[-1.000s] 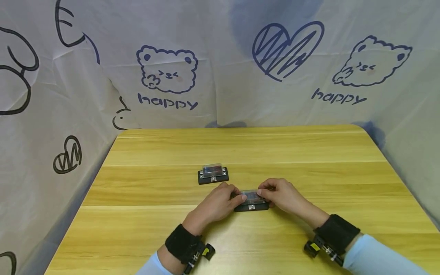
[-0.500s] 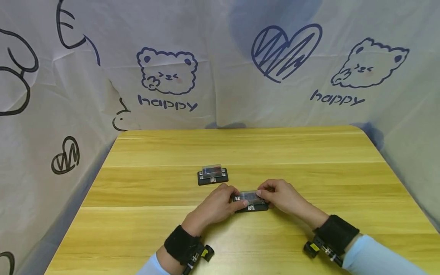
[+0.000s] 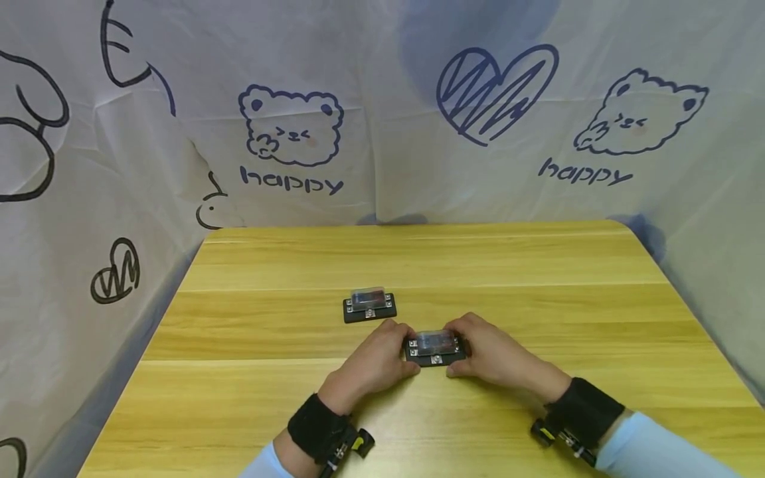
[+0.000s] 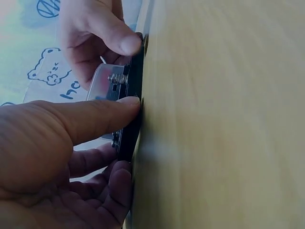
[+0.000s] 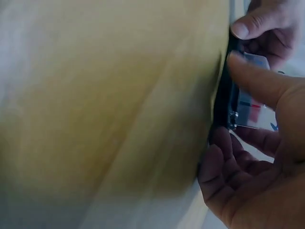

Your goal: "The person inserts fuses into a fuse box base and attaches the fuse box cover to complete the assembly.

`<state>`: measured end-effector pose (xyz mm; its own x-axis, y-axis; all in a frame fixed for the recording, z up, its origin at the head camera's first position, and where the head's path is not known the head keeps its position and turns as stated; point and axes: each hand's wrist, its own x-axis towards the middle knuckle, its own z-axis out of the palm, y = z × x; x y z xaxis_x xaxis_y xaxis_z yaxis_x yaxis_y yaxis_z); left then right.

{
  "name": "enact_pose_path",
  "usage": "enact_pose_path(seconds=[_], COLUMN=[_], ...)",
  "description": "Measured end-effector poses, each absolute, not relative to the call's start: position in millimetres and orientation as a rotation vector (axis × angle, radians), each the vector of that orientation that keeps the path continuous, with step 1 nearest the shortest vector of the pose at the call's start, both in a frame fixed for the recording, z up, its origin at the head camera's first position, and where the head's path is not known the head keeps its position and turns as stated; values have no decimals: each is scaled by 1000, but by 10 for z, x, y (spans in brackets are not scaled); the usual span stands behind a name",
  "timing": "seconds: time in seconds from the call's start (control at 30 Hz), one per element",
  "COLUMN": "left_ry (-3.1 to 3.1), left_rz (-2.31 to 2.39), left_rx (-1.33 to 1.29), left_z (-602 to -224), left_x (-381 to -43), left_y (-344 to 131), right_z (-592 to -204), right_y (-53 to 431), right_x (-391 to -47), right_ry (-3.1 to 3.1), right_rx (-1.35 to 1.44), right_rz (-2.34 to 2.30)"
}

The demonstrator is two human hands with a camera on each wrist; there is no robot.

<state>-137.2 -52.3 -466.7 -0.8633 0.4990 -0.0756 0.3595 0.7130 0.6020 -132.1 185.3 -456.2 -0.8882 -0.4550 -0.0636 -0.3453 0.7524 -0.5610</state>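
A fuse block (image 3: 435, 344) with a black base, metal screw terminals and a clear cover sits between both hands in the head view. My left hand (image 3: 375, 358) grips its left end, thumb along the front edge and fingers at the back. On the opposite end, my right hand (image 3: 496, 353) holds it the same way. Both wrist views show the thumbs pressed to the side of the black base (image 4: 136, 78), close over the tabletop. Reddish parts show through the clear cover (image 5: 254, 107) in the right wrist view. The fingers hide the block's ends.
A second, similar fuse block (image 3: 369, 304) stands behind and left of the held one on the wooden table (image 3: 269, 265). White cloth (image 3: 406, 159) with drawings hangs behind the table and along its sides.
The right thumb has left the clear cover and moved down to the base's front edge. The left thumb has slid down too, leaving the cover and left terminals in view.
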Motion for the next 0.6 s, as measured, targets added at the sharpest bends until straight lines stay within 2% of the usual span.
enact_pose_path(seconds=[0.23,0.6], left_ry=[2710,2759], left_rz=[866,734], left_rx=[666,669], left_z=[-4655,-4598], left_x=[-1374,-1313], left_y=[-507,-526], right_z=[-4597,-4578], right_y=[1891,2070], right_x=[-1370,-1688], right_ry=[2862,2897], right_rx=[-607,-512], right_rz=[-735,-678])
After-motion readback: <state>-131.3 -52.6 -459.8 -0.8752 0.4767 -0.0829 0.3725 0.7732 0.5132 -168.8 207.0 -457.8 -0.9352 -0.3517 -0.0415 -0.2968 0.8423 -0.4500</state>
